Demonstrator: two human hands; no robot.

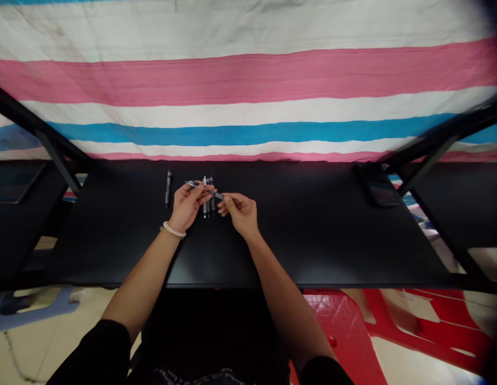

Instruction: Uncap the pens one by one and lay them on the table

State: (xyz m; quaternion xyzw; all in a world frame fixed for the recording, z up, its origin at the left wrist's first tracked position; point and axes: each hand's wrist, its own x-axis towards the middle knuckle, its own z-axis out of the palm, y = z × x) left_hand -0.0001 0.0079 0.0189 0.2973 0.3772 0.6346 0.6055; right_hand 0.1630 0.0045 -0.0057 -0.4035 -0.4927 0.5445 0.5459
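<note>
My left hand (187, 204) pinches a pen (192, 183), whose clear and dark end sticks out past the fingers to the left. Close by on the right, my right hand (242, 212) has its fingertips closed on the grey end of the same slim line. A thin dark stretch runs between the two hands; whether the pen is in one piece or in separate parts, I cannot tell. Behind and below the fingers lie several pens (208, 207) side by side, partly hidden. One more pen (168, 189) lies alone to the left of my left hand.
The black table (320, 235) spans the view before me. At its right end lies a dark flat phone-like object (379, 184). A striped sheet (248, 80) hangs behind the table. Black metal bars (58, 158) slope at both sides. Below right stands a red plastic stool (344, 331).
</note>
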